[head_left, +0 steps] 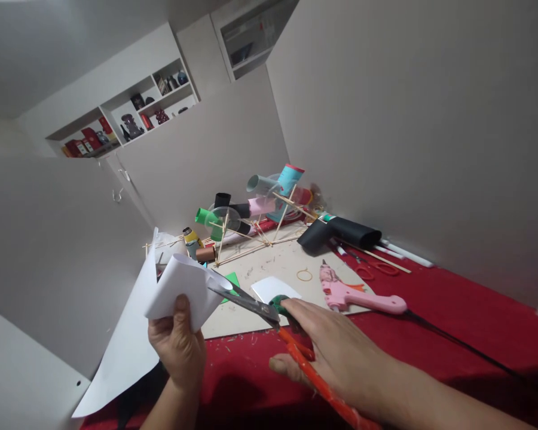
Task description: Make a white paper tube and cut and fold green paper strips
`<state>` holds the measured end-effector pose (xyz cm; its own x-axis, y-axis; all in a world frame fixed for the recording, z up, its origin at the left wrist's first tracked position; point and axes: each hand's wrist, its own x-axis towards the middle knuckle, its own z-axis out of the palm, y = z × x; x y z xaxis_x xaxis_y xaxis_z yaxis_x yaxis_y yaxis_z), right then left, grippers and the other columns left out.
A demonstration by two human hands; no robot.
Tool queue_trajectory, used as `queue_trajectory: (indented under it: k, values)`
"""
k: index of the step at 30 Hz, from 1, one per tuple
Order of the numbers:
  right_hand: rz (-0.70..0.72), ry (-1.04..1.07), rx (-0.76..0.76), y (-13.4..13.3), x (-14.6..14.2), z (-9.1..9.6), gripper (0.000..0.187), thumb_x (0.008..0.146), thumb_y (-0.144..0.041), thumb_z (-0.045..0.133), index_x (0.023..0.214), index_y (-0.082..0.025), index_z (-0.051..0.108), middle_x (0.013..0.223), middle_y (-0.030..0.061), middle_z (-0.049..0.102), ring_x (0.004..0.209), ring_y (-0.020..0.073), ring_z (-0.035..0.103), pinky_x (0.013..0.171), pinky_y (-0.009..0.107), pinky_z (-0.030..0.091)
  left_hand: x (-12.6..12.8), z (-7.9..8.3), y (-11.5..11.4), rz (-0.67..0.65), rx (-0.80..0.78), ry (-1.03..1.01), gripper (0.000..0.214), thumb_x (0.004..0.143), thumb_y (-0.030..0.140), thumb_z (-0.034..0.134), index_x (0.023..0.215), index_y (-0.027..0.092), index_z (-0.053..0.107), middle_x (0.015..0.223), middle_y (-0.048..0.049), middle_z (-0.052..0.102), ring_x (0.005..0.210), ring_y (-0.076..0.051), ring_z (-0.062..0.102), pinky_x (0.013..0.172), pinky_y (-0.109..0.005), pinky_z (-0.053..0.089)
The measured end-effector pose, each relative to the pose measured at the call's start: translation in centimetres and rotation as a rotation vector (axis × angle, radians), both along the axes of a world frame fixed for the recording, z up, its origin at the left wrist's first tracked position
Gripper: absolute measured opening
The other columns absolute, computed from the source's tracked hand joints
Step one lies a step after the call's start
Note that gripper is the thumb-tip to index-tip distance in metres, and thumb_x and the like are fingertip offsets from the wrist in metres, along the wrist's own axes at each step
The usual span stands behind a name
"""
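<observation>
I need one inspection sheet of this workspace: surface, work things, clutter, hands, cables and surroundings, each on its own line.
Surface: red cloth, with a pale board on it.
Work things: white paper and scissors, blades at the paper.
Clutter: pink glue gun, black tube, stick frame.
Hands: left hand grips the paper; right hand holds the scissors.
Cables: black cord from the glue gun; far end unclear.
Surroundings: grey wall, shelves holding ornaments.

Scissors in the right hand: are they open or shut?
Open: the blades of the scissors spread apart toward their tips, at the curled edge of the white paper in the left hand.
</observation>
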<state>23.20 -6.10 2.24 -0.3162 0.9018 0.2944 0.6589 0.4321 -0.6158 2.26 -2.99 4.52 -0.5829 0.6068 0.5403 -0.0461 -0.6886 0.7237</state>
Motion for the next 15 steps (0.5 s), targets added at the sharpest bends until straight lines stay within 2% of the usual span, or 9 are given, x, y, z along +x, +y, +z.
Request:
queue_trajectory:
  k: [7, 15]
  values:
    - [-0.012, -0.008, -0.026, -0.08, -0.04, -0.05, 0.043, 0.075, -0.061, 0.063, 0.072, -0.022, 0.044, 0.067, 0.0018, 0.057, 0.057, 0.0165, 0.044, 0.053, 0.027, 0.025, 0.19, 0.04, -0.11, 0.05, -0.044, 0.023, 0.043, 0.076, 0.031, 0.075, 0.115, 0.022, 0.063, 0.111, -0.0034, 0.072, 0.105, -0.022, 0.067, 0.093, -0.031, 0.055]
    - [-0.009, 0.029, -0.039, -0.2, 0.1, -0.49, 0.045, 0.074, -0.06, 0.063, 0.065, -0.023, 0.038, 0.059, -0.0011, 0.051, 0.052, 0.014, 0.038, 0.052, 0.027, 0.023, 0.01, -0.22, -0.04, 0.049, -0.038, 0.037, 0.04, 0.076, 0.028, 0.075, 0.113, 0.021, 0.064, 0.11, -0.0023, 0.073, 0.105, -0.022, 0.067, 0.092, -0.032, 0.055]
